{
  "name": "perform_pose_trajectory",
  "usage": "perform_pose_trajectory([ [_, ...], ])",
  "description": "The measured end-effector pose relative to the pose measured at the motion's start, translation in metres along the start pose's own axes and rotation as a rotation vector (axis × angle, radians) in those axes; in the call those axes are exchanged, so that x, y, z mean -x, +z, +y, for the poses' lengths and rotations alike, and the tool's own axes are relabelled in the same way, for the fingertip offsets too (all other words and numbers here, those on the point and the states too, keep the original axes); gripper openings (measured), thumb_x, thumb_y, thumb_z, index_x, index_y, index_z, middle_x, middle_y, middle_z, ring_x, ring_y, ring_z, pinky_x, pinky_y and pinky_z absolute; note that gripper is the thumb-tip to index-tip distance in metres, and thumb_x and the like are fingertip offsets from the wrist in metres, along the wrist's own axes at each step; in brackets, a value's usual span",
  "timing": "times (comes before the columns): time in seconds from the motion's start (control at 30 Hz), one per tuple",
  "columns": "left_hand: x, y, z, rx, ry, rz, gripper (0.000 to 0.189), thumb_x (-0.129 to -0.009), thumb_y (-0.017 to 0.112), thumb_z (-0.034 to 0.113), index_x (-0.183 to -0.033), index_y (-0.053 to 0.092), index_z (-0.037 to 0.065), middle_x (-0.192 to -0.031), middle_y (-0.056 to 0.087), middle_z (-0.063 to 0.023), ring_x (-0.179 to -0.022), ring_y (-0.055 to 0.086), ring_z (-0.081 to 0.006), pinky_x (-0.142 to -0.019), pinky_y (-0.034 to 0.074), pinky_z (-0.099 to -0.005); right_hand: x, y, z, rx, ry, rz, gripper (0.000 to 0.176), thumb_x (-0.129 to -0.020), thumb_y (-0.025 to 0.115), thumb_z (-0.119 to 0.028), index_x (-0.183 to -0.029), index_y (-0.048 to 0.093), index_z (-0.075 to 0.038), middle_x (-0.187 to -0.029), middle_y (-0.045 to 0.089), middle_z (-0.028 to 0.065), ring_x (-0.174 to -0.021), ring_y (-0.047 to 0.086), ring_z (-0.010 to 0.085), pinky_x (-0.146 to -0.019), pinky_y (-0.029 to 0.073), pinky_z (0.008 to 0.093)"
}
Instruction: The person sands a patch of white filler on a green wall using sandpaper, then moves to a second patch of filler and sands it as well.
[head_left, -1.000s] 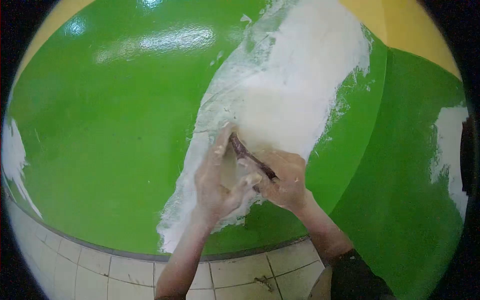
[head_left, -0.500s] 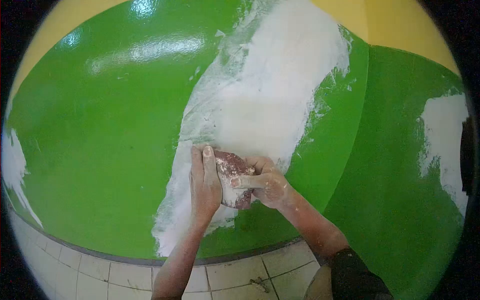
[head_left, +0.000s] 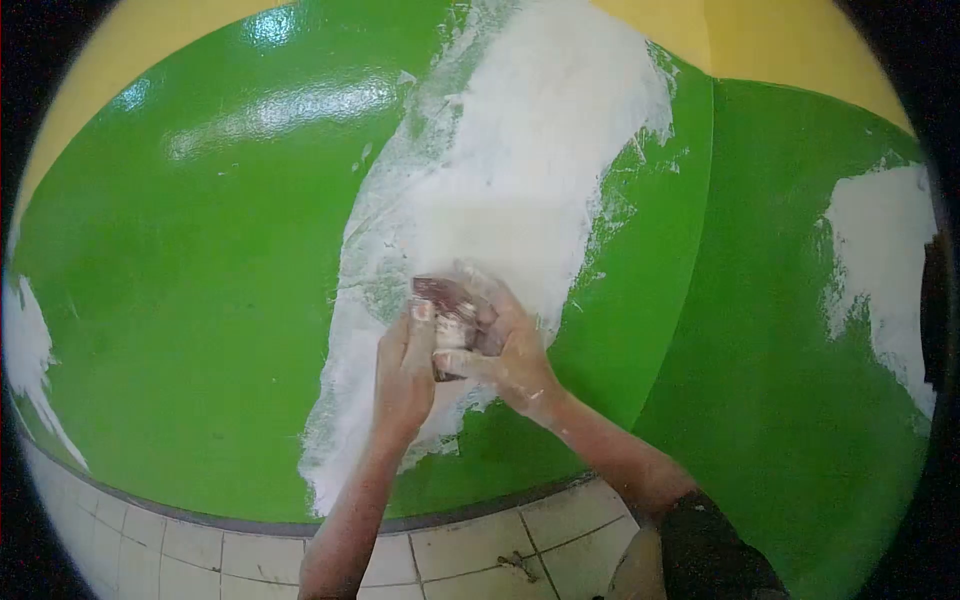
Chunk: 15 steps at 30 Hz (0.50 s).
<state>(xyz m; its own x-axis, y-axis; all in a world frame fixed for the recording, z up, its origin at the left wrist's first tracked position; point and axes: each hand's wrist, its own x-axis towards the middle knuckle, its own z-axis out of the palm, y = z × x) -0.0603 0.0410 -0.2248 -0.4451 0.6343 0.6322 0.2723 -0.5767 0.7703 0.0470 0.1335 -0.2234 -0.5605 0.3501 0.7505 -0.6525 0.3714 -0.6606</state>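
Between my two hands is a piece of reddish-brown sandpaper (head_left: 440, 293), caked with white dust and curled. My left hand (head_left: 402, 365) pinches its left edge, thumb on the near face. On the other side my right hand (head_left: 515, 350) grips the sheet, its thumb across the lower part and its upper fingers blurred by motion. Both hands are dusty and held in front of a broad white filler patch (head_left: 510, 150) that runs up the green wall (head_left: 200, 290). Part of the sheet is hidden behind the fingers.
Other white patches show on the right wall section (head_left: 880, 260) and at the far left (head_left: 30, 330). Yellow paint (head_left: 800, 40) borders the green above. Pale floor tiles (head_left: 470, 555) meet the wall at a dark lower edge, with a small bit of debris (head_left: 517, 565) on them.
My right hand has moved up and left, closer to my left hand. The sandpaper, spread wider before, is now more bent. The whole view has shifted slightly.
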Motion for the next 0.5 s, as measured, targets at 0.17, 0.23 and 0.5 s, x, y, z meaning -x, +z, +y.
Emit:
perform_pose_trajectory([
  [0.17,0.003,0.007,0.012,-0.074,-0.039,0.047,0.045,-0.108,0.041,0.031,-0.123,0.058,-0.007,-0.102,0.067,-0.0136,-0.094,0.059,-0.0173,-0.084,0.049,-0.0327,0.007,0.006,-0.002,0.616,-0.137,0.11,0.078,-0.079,0.073,-0.008,-0.147,0.037,0.005,-0.138,0.047,0.0271,-0.129,0.048,0.0371,-0.111,0.039,0.0414],
  [0.23,0.005,0.009,0.009,-0.008,0.019,-0.062,0.052,-0.108,0.041,0.038,-0.132,0.055,-0.007,-0.12,0.063,-0.0162,-0.111,0.057,-0.0202,-0.1,0.044,-0.0329,0.006,0.004,-0.007,0.819,-0.149,0.146,0.079,-0.079,0.072,-0.009,-0.147,0.035,0.007,-0.138,0.044,0.0302,-0.13,0.045,0.0409,-0.113,0.036,0.0425],
  [0.5,0.008,0.017,0.007,-0.078,0.114,-0.066,0.05,-0.109,0.037,0.033,-0.136,0.052,-0.008,-0.125,0.062,-0.0172,-0.114,0.056,-0.0207,-0.102,0.042,-0.0337,0.006,0.002,0.003,0.896,-0.314,0.123,0.076,-0.08,0.068,-0.006,-0.148,0.036,0.006,-0.14,0.043,0.0263,-0.131,0.044,0.0406,-0.114,0.032,0.0426],
])
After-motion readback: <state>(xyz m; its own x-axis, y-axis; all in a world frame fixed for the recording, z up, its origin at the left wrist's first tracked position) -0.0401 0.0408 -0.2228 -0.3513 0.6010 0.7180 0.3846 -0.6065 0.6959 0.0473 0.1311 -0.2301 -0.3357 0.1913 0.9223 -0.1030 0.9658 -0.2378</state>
